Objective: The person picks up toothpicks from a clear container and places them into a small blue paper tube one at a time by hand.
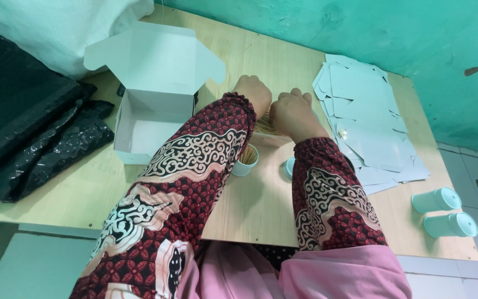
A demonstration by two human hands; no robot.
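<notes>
Thin wooden sticks [265, 127] lie bundled under both fists, left hand [254, 93] and right hand [293, 113], fingers curled closed.

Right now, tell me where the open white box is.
In the head view the open white box sits on the wooden table, left of the left hand, beside the black plastic bags.

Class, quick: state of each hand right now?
Left hand: closed on the bundle of thin sticks.
Right hand: closed on the same bundle.
</notes>
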